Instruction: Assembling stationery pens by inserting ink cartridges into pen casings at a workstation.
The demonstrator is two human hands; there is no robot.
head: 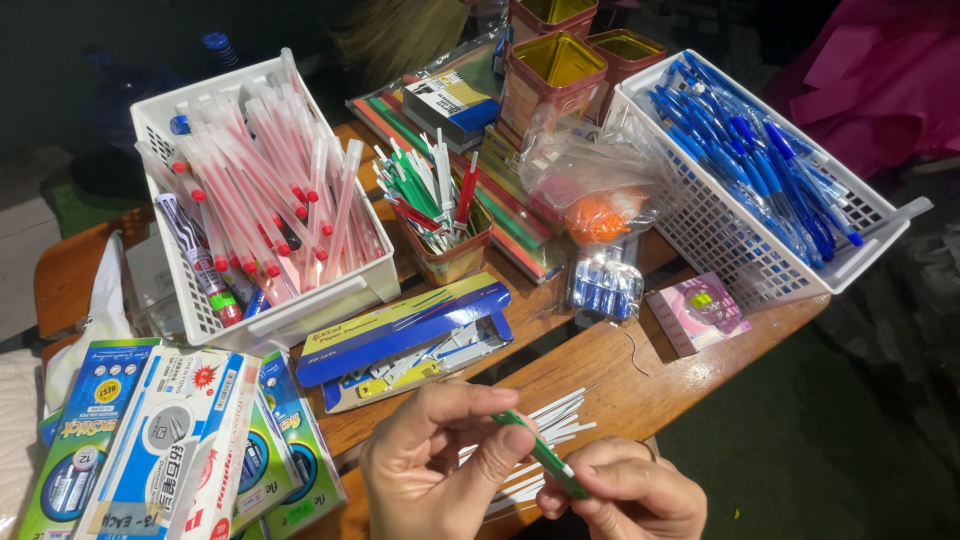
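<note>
A green pen (545, 455) is held between both hands at the near edge of the wooden surface (620, 375). The left hand (435, 465) is closed around its upper end, thumb and forefinger pinched on the barrel, while the right hand (625, 495) is curled under its lower end, fingers closed on it; the two-ended grip appears suited to steadying the slim barrel. Just behind the hands, a loose bundle of white refill tubes (540, 440) is laid on the surface, within easy reach. Toward the far left corner a white basket of red pens (265, 190) is set, and at the far right edge a matching basket of blue pens (750, 150), so the colours are kept sorted apart. Between them a small tin of green and red pens (440, 215) is stood upright. An opened blue and yellow pen box (410, 335) is lain flat mid-surface, and stacked pen cartons (170, 440) occupy the near left corner.
</note>
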